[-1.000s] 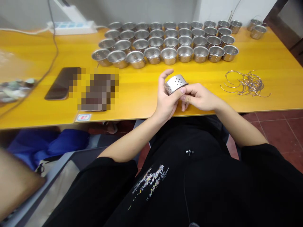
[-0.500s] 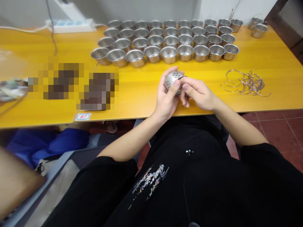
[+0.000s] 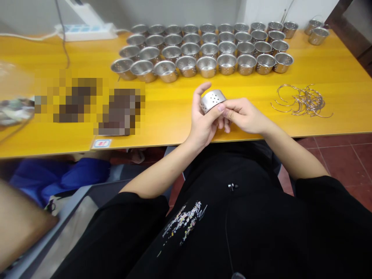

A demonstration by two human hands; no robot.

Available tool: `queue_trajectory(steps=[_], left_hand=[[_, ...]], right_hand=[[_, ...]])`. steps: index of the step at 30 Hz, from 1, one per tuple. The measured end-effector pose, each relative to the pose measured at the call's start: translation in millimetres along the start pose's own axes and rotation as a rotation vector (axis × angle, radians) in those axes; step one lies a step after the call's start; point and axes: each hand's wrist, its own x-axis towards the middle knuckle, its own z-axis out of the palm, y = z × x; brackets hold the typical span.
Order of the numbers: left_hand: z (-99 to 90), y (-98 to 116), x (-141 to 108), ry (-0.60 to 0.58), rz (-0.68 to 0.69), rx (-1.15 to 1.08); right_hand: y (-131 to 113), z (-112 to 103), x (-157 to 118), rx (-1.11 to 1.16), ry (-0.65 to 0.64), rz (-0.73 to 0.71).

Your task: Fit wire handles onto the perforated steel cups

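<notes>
A small silver metal cup with round holes punched through its wall (image 3: pixel 213 100) is held above the table, near its front edge, tilted so that its mouth is turned out of sight. The left hand (image 3: pixel 204 124) grasps it, thumb along the lower side and index finger raised past the far side. The right hand (image 3: pixel 246 115) meets it at the rim, thumb and fingers drawn together; what lies between those fingertips is hidden, so I cannot tell whether they grip the rim or something else.

Just beyond, four rows of similar perforated metal cups (image 3: pixel 206 68) stand upright with mouths up. To the right lies a tangled heap of thin, curved metal wires (image 3: pixel 309 101). Two more silver cups (image 3: pixel 318 37) stand apart at the far right corner, the rear one with a wire arch above it.

On the left of the glossy yellow table (image 3: pixel 168 116) are two dark, pixelated shapes (image 3: pixel 118 112) and, behind them, a white power strip (image 3: pixel 88 33).
</notes>
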Motion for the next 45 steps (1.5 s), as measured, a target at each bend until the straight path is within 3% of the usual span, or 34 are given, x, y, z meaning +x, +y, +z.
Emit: queue_trajectory(steps=[8,16,31,45], left_hand=[[-1.8,6,1,-0.031,-0.057,-0.017],[-7.8,-7,-1,0.02,-0.033,-0.029],[-7.4,-3,-2,0.011,-0.018,-0.056],[-12.1,-4,-2,-0.01,-0.007,-0.027]], right_hand=[[3,5,-1,-0.05,0.043,0.002],[9,6,-4,-0.064,0.041,-0.049],[19,6,-6,-0.112,0.016,-0.097],[17,5,-6,-0.098,0.006,-0.048]])
